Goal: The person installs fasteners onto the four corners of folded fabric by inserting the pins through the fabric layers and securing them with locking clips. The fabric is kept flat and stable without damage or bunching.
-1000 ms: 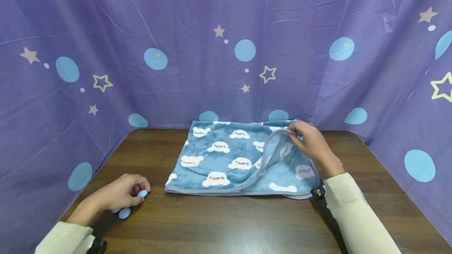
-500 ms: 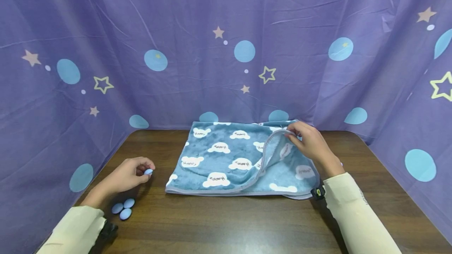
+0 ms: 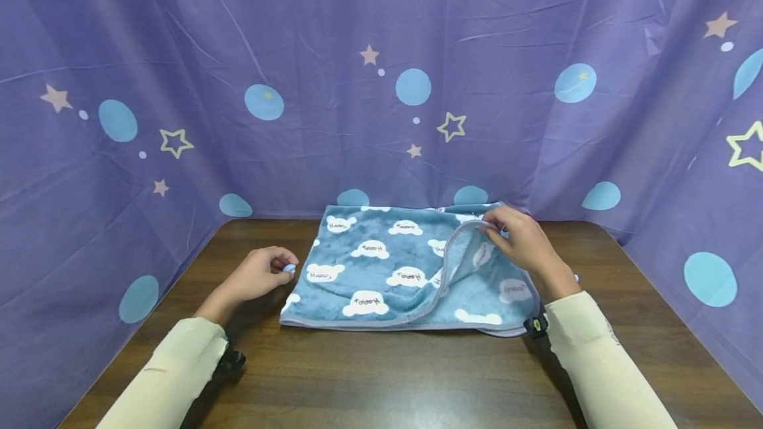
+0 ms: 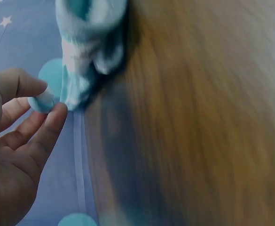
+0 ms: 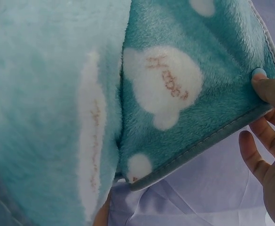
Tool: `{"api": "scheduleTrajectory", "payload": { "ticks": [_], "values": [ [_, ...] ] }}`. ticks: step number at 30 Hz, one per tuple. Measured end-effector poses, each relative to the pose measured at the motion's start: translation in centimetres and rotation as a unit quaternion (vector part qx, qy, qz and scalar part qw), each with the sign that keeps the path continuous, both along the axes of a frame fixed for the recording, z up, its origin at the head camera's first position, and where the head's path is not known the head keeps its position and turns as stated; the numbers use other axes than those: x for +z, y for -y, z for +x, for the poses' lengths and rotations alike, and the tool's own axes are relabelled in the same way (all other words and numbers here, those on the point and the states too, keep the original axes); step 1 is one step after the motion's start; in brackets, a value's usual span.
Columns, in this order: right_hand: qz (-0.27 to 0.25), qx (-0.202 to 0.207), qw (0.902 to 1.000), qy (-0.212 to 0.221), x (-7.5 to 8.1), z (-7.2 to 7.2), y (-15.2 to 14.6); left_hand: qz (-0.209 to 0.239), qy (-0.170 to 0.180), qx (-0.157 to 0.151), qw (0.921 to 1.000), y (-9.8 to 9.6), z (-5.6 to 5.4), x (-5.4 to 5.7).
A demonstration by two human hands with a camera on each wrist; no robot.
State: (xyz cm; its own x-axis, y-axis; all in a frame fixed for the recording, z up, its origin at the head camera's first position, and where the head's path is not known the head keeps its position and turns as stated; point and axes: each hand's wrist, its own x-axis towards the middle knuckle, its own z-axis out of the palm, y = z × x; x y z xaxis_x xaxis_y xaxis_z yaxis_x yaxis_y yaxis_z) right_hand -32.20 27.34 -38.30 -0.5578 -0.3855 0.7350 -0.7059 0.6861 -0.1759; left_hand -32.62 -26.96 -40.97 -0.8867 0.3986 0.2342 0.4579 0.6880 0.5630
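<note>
Small blue piece (image 3: 289, 268), pinched in the left hand (image 3: 255, 275), had moved up from lower left to left of centre: nearer the blanket (image 3: 390, 250), not on it. Right hand (image 3: 520, 238) held blanket's lifted edge, unchanged.

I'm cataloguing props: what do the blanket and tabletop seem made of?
Blanket: soft plush fabric, probably fleece, by its fuzzy pile and stitched edging. Tabletop: wood or wood-look laminate with a slight gloss, by its brown grain and glare; I can't tell which.
</note>
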Motion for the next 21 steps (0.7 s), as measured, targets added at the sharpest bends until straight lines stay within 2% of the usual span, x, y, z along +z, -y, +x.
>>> {"api": "scheduleTrajectory", "payload": {
  "ticks": [8,14,21],
  "values": [
    [0.007,-0.002,1.0,-0.003,0.1,0.1,0.3,0.055,0.014,0.012,0.9983,-3.4,-1.7,0.0],
    [0.007,0.007,0.9999,-0.007,0.2,0.1,0.4,0.1,0.041,0.022,0.9939,-6.9,-2.5,0.9],
    [0.006,0.021,0.9997,0.004,0.2,0.1,0.7,0.128,0.059,0.001,0.99,-12.0,-3.0,1.6]
  ]
}}
